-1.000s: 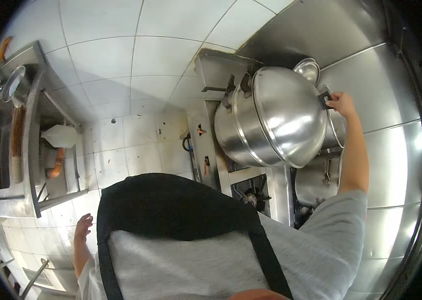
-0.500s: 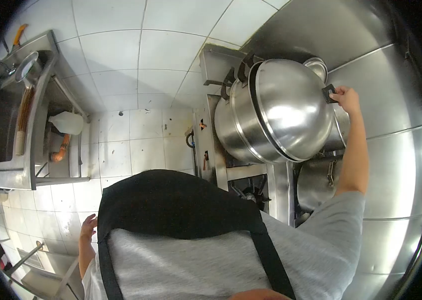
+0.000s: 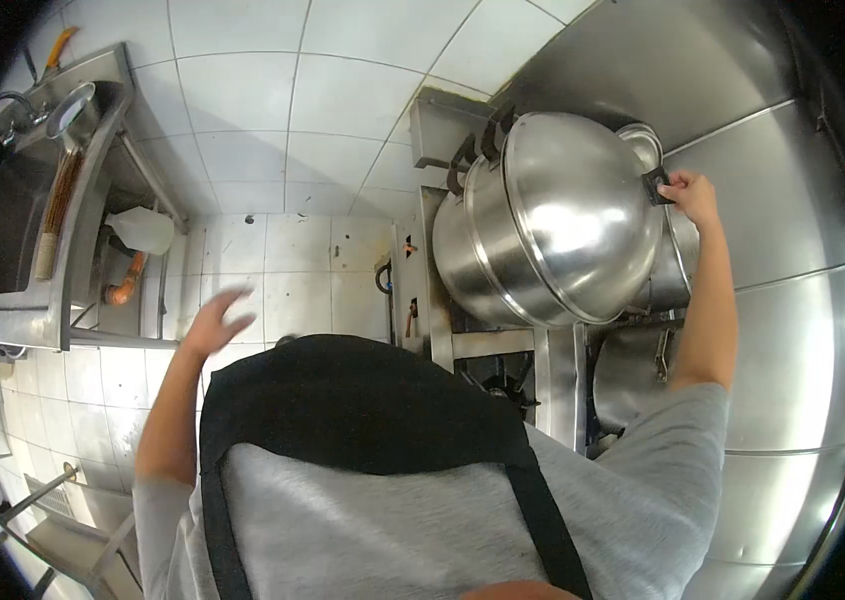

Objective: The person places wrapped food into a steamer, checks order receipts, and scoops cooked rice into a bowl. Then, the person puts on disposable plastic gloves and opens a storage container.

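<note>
My right hand (image 3: 691, 196) is closed on the black knob (image 3: 656, 186) at the top of a large domed steel lid (image 3: 583, 215). The lid sits against the rim of a big steel pot (image 3: 473, 250) with dark side handles, which stands on the stove. Over the floor on the left, my left hand (image 3: 218, 322) is raised with its fingers apart, slightly blurred, and holds nothing.
A steel sink (image 3: 8, 215) at the left holds a bamboo brush (image 3: 61, 205) and a steel ladle or bowl (image 3: 73, 112). A white plastic jug (image 3: 143, 230) is beneath it. Near me are a gas burner (image 3: 503, 380) and another pot (image 3: 628, 375).
My left hand has risen and moved forward from beside my body. The gap between lid and pot, visible half a second ago, has narrowed. My right hand has stayed on the knob.
</note>
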A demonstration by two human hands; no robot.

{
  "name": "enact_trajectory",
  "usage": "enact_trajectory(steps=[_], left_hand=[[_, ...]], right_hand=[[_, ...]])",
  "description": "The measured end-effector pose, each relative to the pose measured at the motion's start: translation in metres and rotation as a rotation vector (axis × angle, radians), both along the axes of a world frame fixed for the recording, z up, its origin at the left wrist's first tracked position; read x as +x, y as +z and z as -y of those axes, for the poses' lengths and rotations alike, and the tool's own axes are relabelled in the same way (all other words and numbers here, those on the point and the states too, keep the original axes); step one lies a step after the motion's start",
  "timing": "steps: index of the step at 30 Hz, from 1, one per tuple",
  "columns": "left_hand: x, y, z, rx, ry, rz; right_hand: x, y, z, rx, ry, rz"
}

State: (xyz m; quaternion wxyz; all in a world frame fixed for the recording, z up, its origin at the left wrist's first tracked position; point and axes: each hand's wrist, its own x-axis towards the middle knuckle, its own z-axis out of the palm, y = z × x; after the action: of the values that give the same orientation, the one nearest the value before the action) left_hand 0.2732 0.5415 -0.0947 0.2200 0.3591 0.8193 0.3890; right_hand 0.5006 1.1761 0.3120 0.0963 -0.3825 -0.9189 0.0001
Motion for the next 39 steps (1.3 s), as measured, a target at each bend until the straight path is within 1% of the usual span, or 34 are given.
enact_trajectory(steps=[1, 4, 5, 6, 7, 9, 11, 12, 14, 15, 16, 17, 18, 19, 20, 21, 22, 23, 24, 25, 26, 27, 28, 29, 30, 31, 32, 33, 34, 35, 36, 37, 38, 39], left_hand=[[-0.009, 0.044, -0.045, 0.087, -0.117, -0.19], [-0.018, 0.15, -0.175, 0.279, -0.403, -0.554], [-0.016, 0.175, -0.215, 0.356, -0.483, -0.712], [-0.006, 0.201, -0.251, 0.395, -0.534, -0.768], [0.003, 0.22, -0.281, 0.411, -0.571, -0.955], [0.018, 0.242, -0.326, 0.446, -0.655, -1.032], [0.03, 0.248, -0.349, 0.22, -0.734, -1.042], [0.035, 0.25, -0.351, 0.109, -0.774, -1.043], [0.03, 0.25, -0.342, 0.237, -0.642, -1.058], [0.022, 0.25, -0.33, 0.291, -0.567, -1.07], [0.02, 0.244, -0.307, 0.449, -0.423, -1.111], [0.024, 0.236, -0.28, 0.473, -0.365, -1.13], [0.03, 0.222, -0.244, 0.466, -0.285, -1.156], [0.033, 0.199, -0.207, 0.493, -0.352, -0.989], [0.04, 0.159, -0.17, 0.481, -0.346, -0.887], [0.056, 0.124, -0.126, 0.368, -0.313, -0.719], [0.074, 0.067, -0.08, 0.199, -0.251, -0.418], [0.097, 0.002, -0.03, 0.092, -0.119, 0.022], [0.12, -0.047, 0.025, -0.076, -0.123, 0.662], [0.173, -0.16, 0.099, -0.052, 0.062, 0.516], [0.223, -0.252, 0.168, -0.037, 0.249, 0.37], [0.245, -0.243, 0.213, -0.388, 0.138, 0.482], [0.263, -0.219, 0.251, -0.73, 0.01, 0.605], [0.286, -0.19, 0.277, -1.056, -0.14, 0.745], [0.282, -0.036, 0.263, -1.297, -0.047, 0.749], [0.302, -0.102, 0.305, -1.221, 0.064, 0.74], [0.319, -0.153, 0.343, -1.136, 0.169, 0.729], [0.325, -0.15, 0.363, -1.045, 0.264, 0.716], [0.335, -0.148, 0.385, -0.69, 0.705, 0.704], [0.338, -0.16, 0.396, -0.582, 0.919, 0.608], [0.342, -0.16, 0.403, -0.343, 1.1, 0.595], [0.338, -0.163, 0.405, -0.444, 1.095, 0.446], [0.336, -0.217, 0.417, -0.545, 1.009, 0.461], [0.33, -0.25, 0.427, -0.641, 0.917, 0.47]], right_hand=[[0.001, 0.001, -0.004, -0.011, -0.002, 0.012], [0.001, -0.001, -0.005, -0.024, 0.011, 0.015], [0.001, -0.002, -0.004, -0.024, 0.019, 0.011], [0.0, -0.004, -0.002, -0.002, 0.031, 0.019], [-0.001, -0.006, -0.001, 0.021, 0.043, 0.028], [-0.001, -0.005, -0.003, 0.035, 0.045, 0.025], [-0.001, -0.009, -0.004, 0.006, 0.028, 0.014], [0.001, -0.011, -0.007, 0.099, 0.072, 0.051], [0.003, -0.016, -0.014, 0.286, 0.167, 0.114], [0.007, -0.019, -0.011, 0.334, 0.179, 0.108], [0.011, -0.025, -0.001, 0.38, 0.203, 0.097], [0.007, -0.019, 0.027, 0.413, 0.112, 0.212], [0.017, -0.019, 0.015, 0.61, 0.258, 0.24], [0.014, -0.015, 0.045, 0.657, 0.272, 0.128], [0.012, -0.01, 0.074, 0.701, 0.29, 0.015], [0.012, -0.006, 0.097, 0.645, 0.35, -0.162], [0.016, -0.002, 0.1, 0.688, 0.402, -0.235], [0.018, 0.002, 0.124, 0.767, 0.433, -0.31], [0.022, 0.006, 0.13, 0.353, 0.468, -0.633], [0.024, 0.012, 0.159, 0.623, 0.497, -0.577], [0.025, 0.026, 0.192, 0.859, 0.735, -0.644], [0.021, 0.022, 0.219, 0.636, 0.815, -0.856], [0.015, 0.017, 0.242, 0.403, 0.876, -1.048], [0.002, 0.018, 0.263, 0.496, 0.959, -1.097], [-0.014, 0.02, 0.288, 0.599, 1.029, -1.146], [-0.035, 0.027, 0.32, 0.712, 1.089, -1.194], [-0.053, 0.03, 0.344, 0.727, 1.242, -1.256], [-0.064, 0.031, 0.361, 0.687, 1.304, -1.067], [-0.073, 0.032, 0.383, 0.645, 1.359, -0.876], [-0.083, 0.028, 0.405, 0.598, 1.406, -0.679], [-0.111, 0.012, 0.448, 0.505, 1.594, -0.877], [-0.143, -0.014, 0.495, 0.402, 1.773, -1.081], [-0.164, -0.043, 0.523, 0.11, 1.802, -1.034], [-0.176, -0.059, 0.568, -0.179, 1.818, -0.971]])
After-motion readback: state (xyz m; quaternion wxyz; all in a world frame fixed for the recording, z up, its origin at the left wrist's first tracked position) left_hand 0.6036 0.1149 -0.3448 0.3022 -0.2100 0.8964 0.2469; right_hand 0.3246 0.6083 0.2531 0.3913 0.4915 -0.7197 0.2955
